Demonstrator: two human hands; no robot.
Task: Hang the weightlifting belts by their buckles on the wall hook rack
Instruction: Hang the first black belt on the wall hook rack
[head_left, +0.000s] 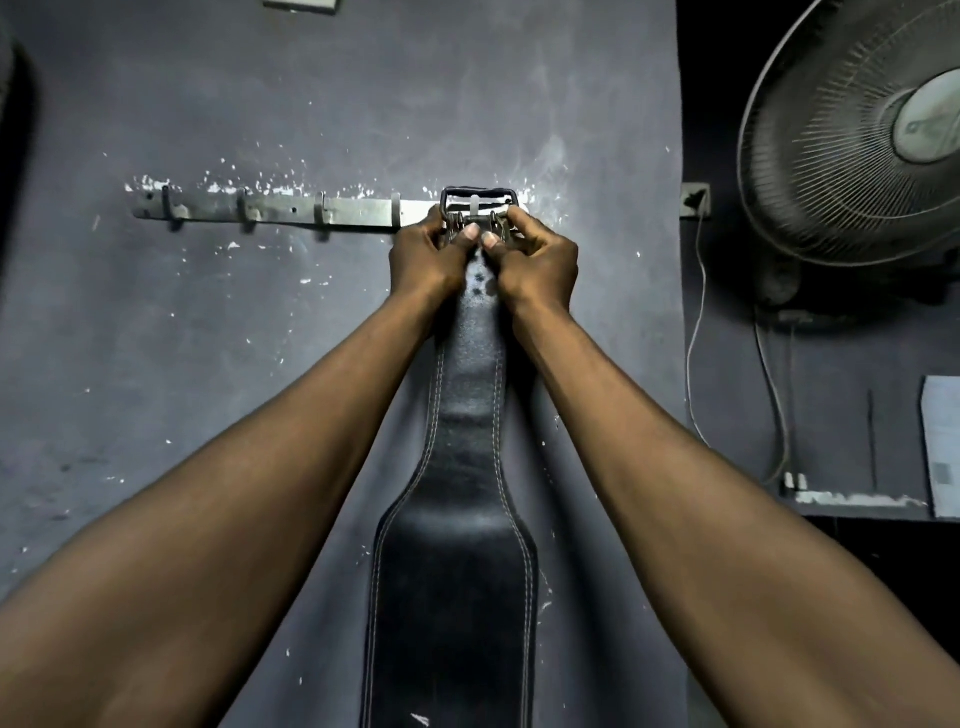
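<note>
Both hands were clamped on the top end of a long black leather weightlifting belt (467, 467) with pale stitching. The left hand (423, 254) curled round the strap's left edge and the right hand (537, 257) round its right edge, the two thumbs (470, 236) pressed side by side on the strap's face. Directly above the grip stood the belt's dark metal rectangular buckle (479, 200), held against the right end of a grey metal wall hook rack (280, 210). A pale hook (476, 204) showed through the buckle's opening, though whether the buckle hung on it could not be told. Below the grip the belt ran straight down the scuffed dark grey wall (260, 104), narrow between the forearms and widening further down. Left of the grip the rack stretched away with four bare hooks along it. Right of the grip, just past the rack's end, sat a small wall socket (695, 200) with a thin pale cable (698, 312) trailing down. Further right and higher hung a dusty round wire-caged fan (857, 135). Well below it, a pale printed sheet (943, 447) leaned at the far right edge.
</note>
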